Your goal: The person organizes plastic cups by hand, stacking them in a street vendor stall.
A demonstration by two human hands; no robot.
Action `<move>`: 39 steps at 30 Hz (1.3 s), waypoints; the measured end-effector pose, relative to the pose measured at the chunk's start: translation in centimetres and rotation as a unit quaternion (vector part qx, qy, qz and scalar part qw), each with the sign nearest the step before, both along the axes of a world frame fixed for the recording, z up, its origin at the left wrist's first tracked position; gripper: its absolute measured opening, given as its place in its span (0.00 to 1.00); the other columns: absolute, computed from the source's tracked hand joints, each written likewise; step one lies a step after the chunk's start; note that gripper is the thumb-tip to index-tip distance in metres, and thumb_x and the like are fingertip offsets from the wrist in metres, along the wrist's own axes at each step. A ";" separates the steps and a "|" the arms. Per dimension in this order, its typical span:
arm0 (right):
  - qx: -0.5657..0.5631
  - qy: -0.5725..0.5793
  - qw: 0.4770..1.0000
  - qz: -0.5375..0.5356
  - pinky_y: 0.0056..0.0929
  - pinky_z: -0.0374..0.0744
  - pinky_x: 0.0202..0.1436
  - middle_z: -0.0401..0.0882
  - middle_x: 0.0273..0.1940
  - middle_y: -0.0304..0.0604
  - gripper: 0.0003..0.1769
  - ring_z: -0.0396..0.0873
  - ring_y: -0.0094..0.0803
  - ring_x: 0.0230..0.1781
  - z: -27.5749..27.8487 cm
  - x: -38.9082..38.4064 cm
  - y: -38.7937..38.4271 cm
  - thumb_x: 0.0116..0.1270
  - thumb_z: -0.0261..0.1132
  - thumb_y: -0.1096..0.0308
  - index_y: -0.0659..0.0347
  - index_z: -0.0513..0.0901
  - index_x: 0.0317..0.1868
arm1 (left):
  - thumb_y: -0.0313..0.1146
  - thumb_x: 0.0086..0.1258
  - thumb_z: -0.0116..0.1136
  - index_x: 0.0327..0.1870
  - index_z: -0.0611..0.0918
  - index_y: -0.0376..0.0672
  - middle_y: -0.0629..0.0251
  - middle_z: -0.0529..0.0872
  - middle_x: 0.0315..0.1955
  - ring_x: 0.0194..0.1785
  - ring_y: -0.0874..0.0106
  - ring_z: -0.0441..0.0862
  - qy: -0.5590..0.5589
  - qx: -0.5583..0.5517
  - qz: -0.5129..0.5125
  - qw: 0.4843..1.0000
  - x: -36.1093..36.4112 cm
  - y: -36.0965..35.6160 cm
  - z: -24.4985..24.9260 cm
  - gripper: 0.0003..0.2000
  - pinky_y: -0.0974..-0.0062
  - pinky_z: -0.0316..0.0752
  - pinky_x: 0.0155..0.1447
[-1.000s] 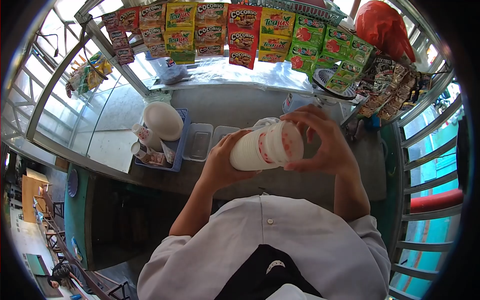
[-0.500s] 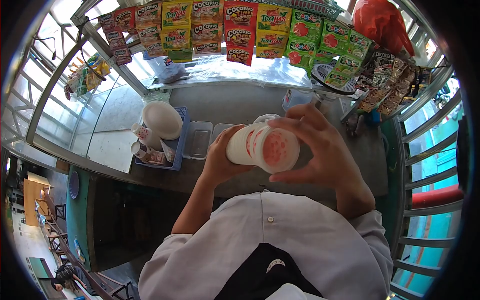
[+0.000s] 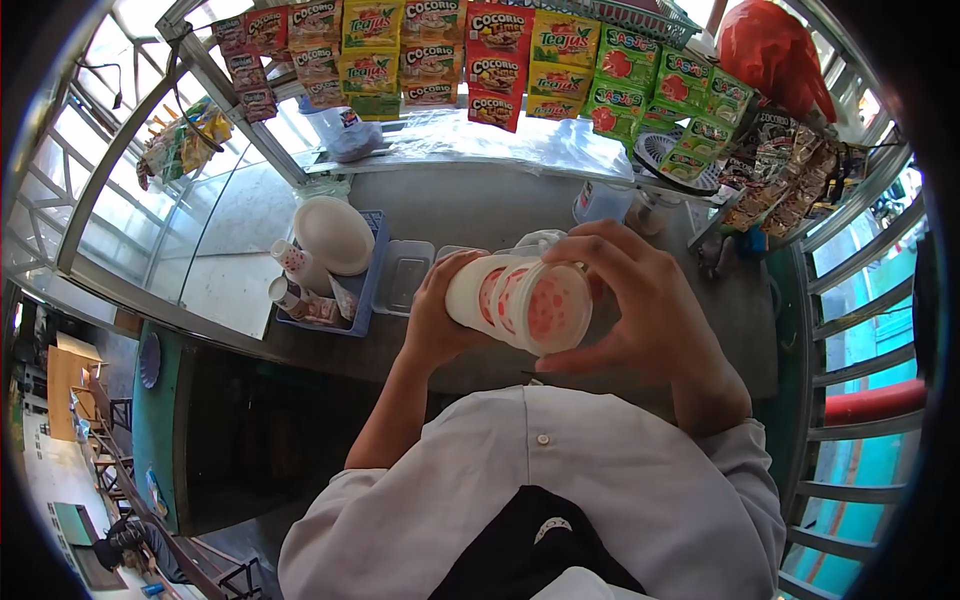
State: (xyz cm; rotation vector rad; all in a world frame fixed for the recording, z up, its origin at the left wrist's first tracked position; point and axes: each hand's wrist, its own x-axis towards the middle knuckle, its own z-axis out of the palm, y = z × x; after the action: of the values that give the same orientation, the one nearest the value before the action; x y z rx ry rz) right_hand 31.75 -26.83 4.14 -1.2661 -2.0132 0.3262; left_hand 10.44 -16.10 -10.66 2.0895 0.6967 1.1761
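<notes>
A stack of white plastic cups with red patterns lies sideways in front of my chest. My left hand is wrapped around its left part. At the right end, the outermost cup turns its round opening toward the right, with red spots showing through. My right hand holds this cup at the rim, thumb at the lower edge and fingers at the upper edge, palm apart from it. The end cups stand out slightly from the stack, with red print showing in bands. Part of the left fingers is hidden behind the stack.
On the grey counter, a blue basket holds foam plates and paper cups. Beside it is a clear plastic container. Drink sachets hang above. A red bag hangs at upper right, near metal bars.
The end cups have slid a little apart, so more red print shows between their rims. Both hands keep nearly the same place. The view has shifted slightly.
</notes>
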 end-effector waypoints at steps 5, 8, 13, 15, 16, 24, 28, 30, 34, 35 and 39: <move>-0.045 0.019 0.999 -0.015 0.33 0.82 0.39 0.78 0.46 0.43 0.38 0.82 0.39 0.38 -0.4 0.3 0.1 0.41 0.81 0.48 0.57 0.76 0.50 | 0.38 0.34 0.81 0.60 0.73 0.47 0.59 0.80 0.55 0.59 0.56 0.78 0.011 0.001 0.005 1.000 -0.7 0.0 0.2 0.43 0.60 0.72 0.62; -0.068 0.034 0.997 -0.019 0.32 0.81 0.38 0.77 0.46 0.43 0.38 0.81 0.35 0.35 -0.9 0.7 0.2 0.40 0.81 0.48 0.57 0.76 0.49 | 0.38 0.34 0.80 0.60 0.74 0.48 0.60 0.79 0.56 0.59 0.56 0.77 0.045 0.011 0.025 0.999 -1.3 0.0 0.6 0.43 0.57 0.71 0.62; -0.085 0.042 0.995 -0.025 0.29 0.77 0.34 0.79 0.42 0.42 0.41 0.79 0.31 0.31 -1.9 1.4 0.2 0.38 0.82 0.49 0.55 0.74 0.51 | 0.37 0.34 0.79 0.61 0.74 0.52 0.63 0.78 0.57 0.59 0.56 0.76 0.092 0.041 0.054 0.993 -2.0 0.0 1.4 0.43 0.55 0.68 0.63; -0.104 0.039 0.993 -0.025 0.29 0.76 0.33 0.79 0.41 0.41 0.40 0.78 0.32 0.31 -2.1 1.7 0.3 0.38 0.81 0.50 0.54 0.73 0.52 | 0.36 0.33 0.78 0.61 0.74 0.52 0.63 0.79 0.57 0.58 0.57 0.77 0.114 0.063 0.082 0.988 -2.4 0.2 1.6 0.43 0.57 0.67 0.63; -0.123 0.037 0.991 -0.025 0.29 0.76 0.32 0.79 0.41 0.41 0.40 0.78 0.32 0.30 -2.1 1.8 0.2 0.39 0.81 0.52 0.54 0.73 0.52 | 0.36 0.33 0.78 0.61 0.74 0.52 0.63 0.79 0.57 0.58 0.57 0.77 0.113 0.064 0.082 0.988 -2.5 0.2 1.7 0.43 0.57 0.67 0.63; -0.070 0.025 0.997 0.025 0.29 0.80 0.37 0.75 0.55 0.46 0.40 0.78 0.35 0.48 -2.4 1.9 0.7 0.44 0.77 0.62 0.53 0.71 0.61 | 0.34 0.34 0.77 0.61 0.75 0.53 0.66 0.78 0.57 0.59 0.58 0.76 0.127 0.066 0.074 0.987 -2.4 -0.6 2.7 0.42 0.57 0.67 0.63; -0.087 0.076 0.992 0.049 0.31 0.83 0.43 0.71 0.63 0.47 0.43 0.75 0.38 0.59 -3.2 1.7 0.9 0.44 0.78 0.63 0.50 0.71 0.64 | 0.33 0.34 0.76 0.61 0.75 0.53 0.66 0.78 0.57 0.59 0.58 0.76 0.144 0.055 0.079 0.985 -2.5 -0.7 2.7 0.42 0.57 0.67 0.63; -0.096 0.082 0.991 0.046 0.31 0.83 0.43 0.72 0.61 0.47 0.43 0.77 0.39 0.56 -3.4 1.3 0.9 0.45 0.79 0.60 0.52 0.71 0.63 | 0.33 0.33 0.76 0.61 0.75 0.54 0.66 0.78 0.57 0.59 0.59 0.76 0.153 0.059 0.077 0.983 -2.6 -0.8 2.7 0.42 0.57 0.67 0.64; -0.116 0.068 0.990 0.032 0.31 0.83 0.41 0.73 0.58 0.47 0.45 0.79 0.40 0.52 -3.0 0.2 0.8 0.42 0.81 0.54 0.52 0.72 0.62 | 0.33 0.33 0.77 0.61 0.75 0.54 0.67 0.78 0.56 0.59 0.59 0.76 0.156 0.069 0.077 0.982 -2.5 -1.0 3.1 0.42 0.57 0.67 0.64; -0.116 0.068 0.990 0.032 0.31 0.83 0.41 0.73 0.58 0.47 0.45 0.79 0.40 0.52 -2.8 0.0 0.7 0.42 0.81 0.54 0.52 0.72 0.62 | 0.33 0.33 0.77 0.61 0.75 0.54 0.68 0.78 0.56 0.58 0.59 0.76 0.163 0.074 0.078 0.981 -2.5 -1.1 3.1 0.42 0.57 0.67 0.64; -0.101 0.015 0.995 0.003 0.30 0.82 0.40 0.73 0.61 0.44 0.44 0.78 0.36 0.53 -3.0 -0.2 0.3 0.43 0.80 0.60 0.49 0.72 0.64 | 0.32 0.33 0.76 0.61 0.76 0.55 0.69 0.78 0.56 0.58 0.60 0.76 0.173 0.084 0.077 0.978 -2.5 -1.3 3.3 0.42 0.58 0.66 0.64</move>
State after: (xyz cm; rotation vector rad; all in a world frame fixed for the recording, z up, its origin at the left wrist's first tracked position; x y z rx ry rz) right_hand 31.52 -26.53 1.11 -1.3682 -1.9988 0.5595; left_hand 7.98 -17.39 -7.32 2.4528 0.9634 0.9868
